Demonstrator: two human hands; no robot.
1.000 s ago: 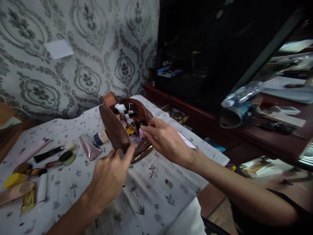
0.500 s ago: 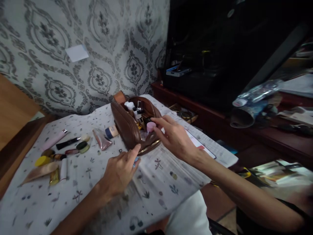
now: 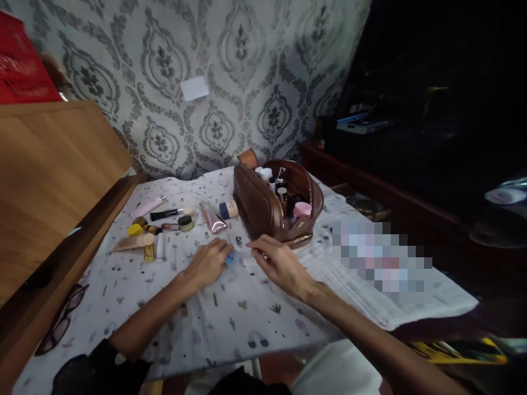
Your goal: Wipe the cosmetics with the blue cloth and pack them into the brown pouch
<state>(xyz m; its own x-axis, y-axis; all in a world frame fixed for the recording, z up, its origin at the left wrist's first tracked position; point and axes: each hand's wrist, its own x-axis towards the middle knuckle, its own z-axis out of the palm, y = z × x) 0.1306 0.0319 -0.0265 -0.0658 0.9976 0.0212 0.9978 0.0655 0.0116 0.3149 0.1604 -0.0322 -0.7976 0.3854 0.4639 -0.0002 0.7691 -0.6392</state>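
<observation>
A brown leather cosmetic pouch (image 3: 263, 206) stands unzipped on the patterned cloth (image 3: 230, 312), with bottles and a pink-capped jar (image 3: 302, 209) upright inside. My left hand (image 3: 208, 264) rests on the cloth just in front of the pouch, fingers curled over a small blue object (image 3: 229, 258). My right hand (image 3: 278, 265) lies beside it with fingertips pinched toward the same spot; what it pinches is too small to name. Both hands are clear of the pouch.
Several makeup tubes and compacts (image 3: 164, 225) lie scattered left of the pouch. A wooden board (image 3: 53, 181) leans at the left, and glasses (image 3: 61, 321) lie on its ledge. Newspaper (image 3: 370, 274) covers the right side. A dark shelf unit (image 3: 411, 137) fills the right background.
My right hand left the pink-capped jar standing in the pouch and came down to the cloth beside my left hand. The view swung left.
</observation>
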